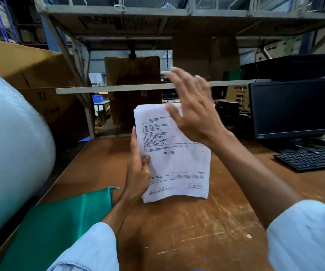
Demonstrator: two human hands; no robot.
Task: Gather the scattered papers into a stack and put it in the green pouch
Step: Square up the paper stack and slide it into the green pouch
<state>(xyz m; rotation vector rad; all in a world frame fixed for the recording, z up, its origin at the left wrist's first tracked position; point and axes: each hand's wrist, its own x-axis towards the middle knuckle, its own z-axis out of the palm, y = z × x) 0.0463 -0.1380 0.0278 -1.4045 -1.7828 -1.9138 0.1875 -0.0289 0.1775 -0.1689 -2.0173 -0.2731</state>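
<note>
A stack of printed white papers (174, 153) stands upright on its bottom edge on the brown wooden table (196, 231). My left hand (138, 169) grips the stack's left edge, thumb on the front sheet. My right hand (192, 108) hovers over the stack's top right corner with its fingers spread and straight, holding nothing; it is blurred. The green pouch (60, 227) lies flat on the table at the lower left, its zipper pull at the top right corner, partly under my left sleeve.
A large roll of bubble wrap (11, 149) fills the left side. A black monitor (294, 108) and keyboard (312, 158) stand at the right. Cardboard boxes and a metal shelf frame rise behind the table.
</note>
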